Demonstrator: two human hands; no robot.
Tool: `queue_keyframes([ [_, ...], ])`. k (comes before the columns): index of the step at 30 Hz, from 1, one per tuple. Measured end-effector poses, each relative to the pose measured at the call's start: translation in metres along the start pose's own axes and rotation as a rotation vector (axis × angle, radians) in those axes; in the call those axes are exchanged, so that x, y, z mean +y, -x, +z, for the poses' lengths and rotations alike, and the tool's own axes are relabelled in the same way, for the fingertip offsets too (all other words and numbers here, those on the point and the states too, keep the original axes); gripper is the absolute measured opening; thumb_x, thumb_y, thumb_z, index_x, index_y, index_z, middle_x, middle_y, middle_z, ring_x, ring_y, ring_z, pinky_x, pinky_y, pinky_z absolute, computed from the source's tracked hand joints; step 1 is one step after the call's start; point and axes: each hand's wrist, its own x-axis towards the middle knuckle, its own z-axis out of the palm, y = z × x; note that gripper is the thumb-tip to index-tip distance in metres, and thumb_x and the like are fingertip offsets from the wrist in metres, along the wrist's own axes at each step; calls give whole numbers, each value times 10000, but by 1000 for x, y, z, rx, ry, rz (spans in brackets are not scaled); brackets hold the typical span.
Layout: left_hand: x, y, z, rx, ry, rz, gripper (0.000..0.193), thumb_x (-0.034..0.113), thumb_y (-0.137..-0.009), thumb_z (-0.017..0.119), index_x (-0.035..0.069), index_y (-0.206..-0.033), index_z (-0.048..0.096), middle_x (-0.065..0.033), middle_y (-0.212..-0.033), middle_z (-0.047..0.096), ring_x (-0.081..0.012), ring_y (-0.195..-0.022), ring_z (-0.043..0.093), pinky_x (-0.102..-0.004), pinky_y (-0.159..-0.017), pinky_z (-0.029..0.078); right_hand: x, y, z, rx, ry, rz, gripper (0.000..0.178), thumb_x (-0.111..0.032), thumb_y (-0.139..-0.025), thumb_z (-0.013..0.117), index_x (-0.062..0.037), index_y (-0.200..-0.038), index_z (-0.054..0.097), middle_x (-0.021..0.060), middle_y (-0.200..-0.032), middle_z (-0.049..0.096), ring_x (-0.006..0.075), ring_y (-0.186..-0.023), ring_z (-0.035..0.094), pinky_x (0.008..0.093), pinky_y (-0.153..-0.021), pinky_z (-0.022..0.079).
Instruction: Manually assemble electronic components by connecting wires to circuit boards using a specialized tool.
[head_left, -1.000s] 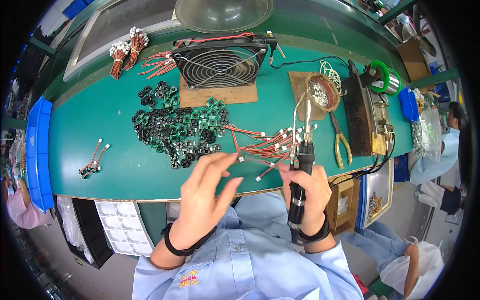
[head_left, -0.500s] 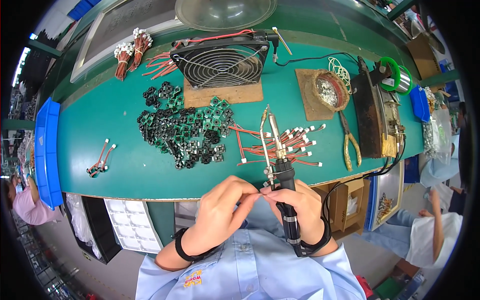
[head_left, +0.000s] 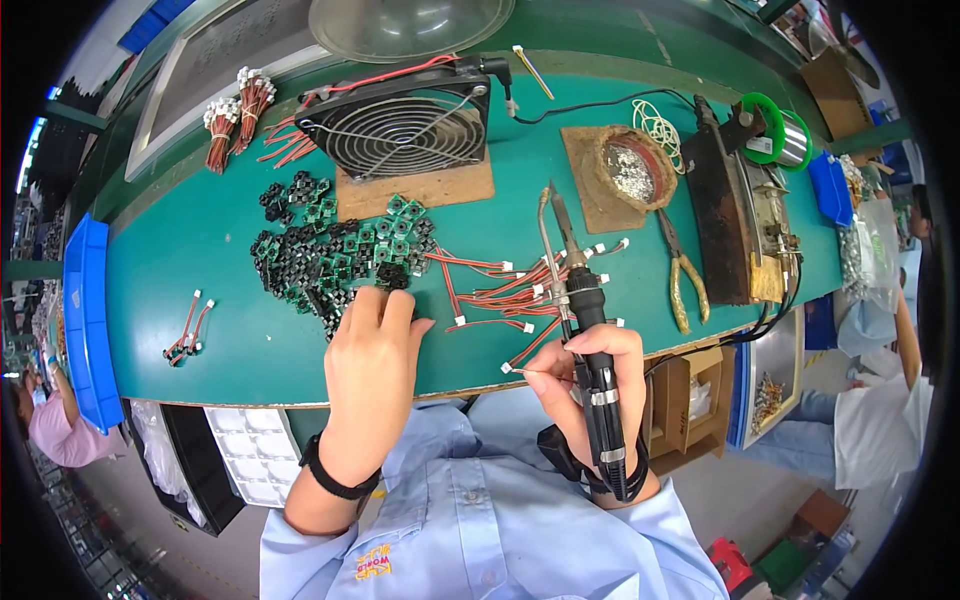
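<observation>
My left hand [head_left: 370,350] reaches onto the near edge of a pile of small black and green circuit parts [head_left: 350,250]. Its fingers are bent and a little apart, the thumb stands off to the side, and no part shows in its grasp. My right hand [head_left: 610,385] is closed around the black handle of a soldering iron [head_left: 592,350], whose tip points up and away from me. Between that hand's thumb and finger is also a thin wire lead with a white connector [head_left: 507,369]. Beyond it lie several red and black wire leads [head_left: 500,297] with white connectors.
A black fan [head_left: 405,130] stands on a wooden board behind the pile. To the right are a round solder pot [head_left: 640,170], yellow-handled pliers [head_left: 687,290], a dark metal box [head_left: 720,220] and a green solder spool [head_left: 780,138]. Two wired parts [head_left: 185,335] lie left, beside a blue tray [head_left: 90,320].
My left hand has left my right hand and moved forward and left to the pile. My right hand, still with the iron and lead, has shifted slightly right. The whole view has shifted a little.
</observation>
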Motion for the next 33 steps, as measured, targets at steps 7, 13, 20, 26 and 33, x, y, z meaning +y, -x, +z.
queue_keyframes([
  [7,3,15,-3,10,-228,152,258,24,-659,614,26,-909,552,-91,-892,521,-233,-728,537,-327,-586,467,-4,0,-5,-47,-116,78,425,74,-755,631,-92,-1036,359,88,-768,578,69,-619,515,183,-542,392],
  [13,-3,26,-3,37,-198,165,313,-14,-655,584,19,-966,570,-97,-936,531,-224,-750,543,-301,-599,472,-10,0,-4,-36,-190,137,433,61,-746,639,-91,-1033,353,86,-749,580,51,-594,496,175,-521,373],
  [20,0,30,-36,-91,879,-166,201,23,-775,599,3,-972,566,-98,-932,552,-186,-798,556,-278,-635,460,-18,-3,6,-109,-184,52,444,50,-734,657,-90,-1025,352,91,-747,600,43,-553,462,177,-499,358],
  [26,5,34,-29,-362,1959,-368,191,68,-850,577,-15,-1020,552,-80,-969,578,-146,-857,559,-275,-731,447,-29,-9,20,-196,-116,-79,473,47,-721,673,-88,-1034,345,97,-762,610,41,-517,421,181,-490,352],
  [33,0,38,-24,-410,2025,-414,221,116,-854,587,-5,-1034,544,-80,-979,570,-140,-881,540,-247,-764,410,-39,-13,25,-201,-3,-157,464,58,-712,684,-70,-1032,374,100,-778,612,58,-558,482,195,-503,380],
])
